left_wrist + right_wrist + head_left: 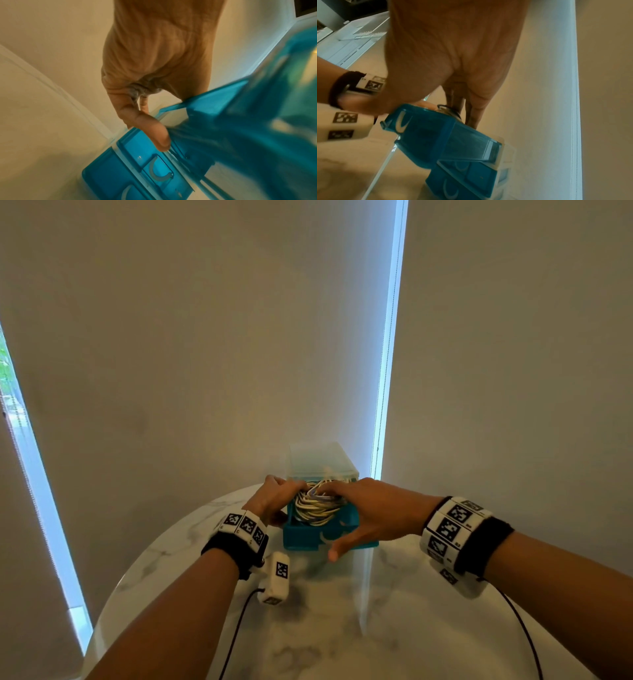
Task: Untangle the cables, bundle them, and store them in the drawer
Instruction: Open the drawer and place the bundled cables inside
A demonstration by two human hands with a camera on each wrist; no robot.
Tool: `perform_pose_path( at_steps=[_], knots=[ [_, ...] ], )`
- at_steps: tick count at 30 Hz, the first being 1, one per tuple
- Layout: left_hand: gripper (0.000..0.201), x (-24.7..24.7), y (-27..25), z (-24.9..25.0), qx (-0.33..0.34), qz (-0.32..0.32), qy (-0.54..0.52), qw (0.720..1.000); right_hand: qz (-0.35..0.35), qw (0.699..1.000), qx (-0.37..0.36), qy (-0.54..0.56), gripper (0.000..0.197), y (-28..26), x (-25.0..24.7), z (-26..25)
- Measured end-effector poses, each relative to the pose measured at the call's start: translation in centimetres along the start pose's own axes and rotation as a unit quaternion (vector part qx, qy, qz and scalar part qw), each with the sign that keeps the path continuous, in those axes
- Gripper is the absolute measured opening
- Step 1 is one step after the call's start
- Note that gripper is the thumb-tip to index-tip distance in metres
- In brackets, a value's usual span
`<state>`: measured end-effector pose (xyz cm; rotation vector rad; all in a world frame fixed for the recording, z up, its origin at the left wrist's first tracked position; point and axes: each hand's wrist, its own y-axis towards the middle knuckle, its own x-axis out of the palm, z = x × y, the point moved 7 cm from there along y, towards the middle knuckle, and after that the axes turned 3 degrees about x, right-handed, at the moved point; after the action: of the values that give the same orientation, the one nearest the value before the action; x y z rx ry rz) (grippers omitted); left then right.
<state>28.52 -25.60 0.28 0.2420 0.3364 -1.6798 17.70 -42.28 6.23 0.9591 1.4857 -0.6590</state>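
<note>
A coil of cream and white cables (317,505) lies in the pulled-out top blue drawer (308,537) of a small drawer unit (322,460). My left hand (274,498) holds the drawer's left wall, fingers curled over the rim towards the coil, thumb outside. My right hand (363,508) lies over the coil with straight fingers pressing down on it, thumb stretched past the drawer front. The left wrist view shows my left hand (154,54) against the blue drawer (257,121). In the right wrist view my right hand (453,47) reaches over the drawer (445,135); the cables are mostly hidden.
The unit stands at the far edge of a round marble table (342,628), close to pale window blinds (205,337). Two more blue drawers (137,155) sit closed below the open one. Thin black cords run from my wrist bands over the table.
</note>
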Motion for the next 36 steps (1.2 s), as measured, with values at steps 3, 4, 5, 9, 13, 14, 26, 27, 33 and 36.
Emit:
perform_pose_path(
  at_steps=[3,4,5,9,13,14,26,27,33,36],
  knots=[
    [0.072,0.4,0.8,-0.3,-0.011,-0.013,-0.009,1.000,0.056,0.998,-0.005,-0.041,0.083,0.0,-0.3,0.8],
    [0.075,0.4,0.8,-0.3,-0.011,-0.018,-0.013,1.000,0.069,0.997,-0.008,-0.036,0.076,0.0,-0.4,0.8],
    [0.079,0.3,1.2,-0.4,-0.013,-0.019,-0.025,0.999,0.078,0.996,-0.007,-0.033,0.070,0.0,-0.5,1.0],
    [0.087,0.3,2.0,-0.4,0.000,-0.034,-0.025,0.999,0.105,0.992,-0.022,-0.069,0.054,-0.6,-0.4,0.9],
    [0.038,0.2,2.1,0.5,0.010,-0.039,0.041,0.998,0.093,0.986,-0.049,-0.132,0.057,-0.4,0.5,0.6],
    [0.035,0.0,2.0,0.8,0.009,-0.034,0.062,0.997,0.097,0.978,-0.055,-0.178,0.060,-0.4,0.6,0.4],
    [0.042,-0.1,1.9,1.6,0.014,-0.038,0.131,0.991,0.056,0.987,-0.035,-0.146,0.078,0.1,2.2,0.1],
    [0.046,0.0,1.9,1.6,0.016,-0.037,0.129,0.991,0.042,0.985,-0.036,-0.164,0.077,0.3,2.5,0.2],
    [0.078,0.2,2.5,0.7,-0.001,-0.040,0.096,0.995,0.014,0.989,-0.012,-0.149,0.071,0.2,3.3,1.1],
    [0.103,-0.2,3.7,0.1,0.003,-0.060,0.092,0.994,0.017,0.994,-0.005,-0.106,0.070,0.2,3.2,1.9]
  ],
)
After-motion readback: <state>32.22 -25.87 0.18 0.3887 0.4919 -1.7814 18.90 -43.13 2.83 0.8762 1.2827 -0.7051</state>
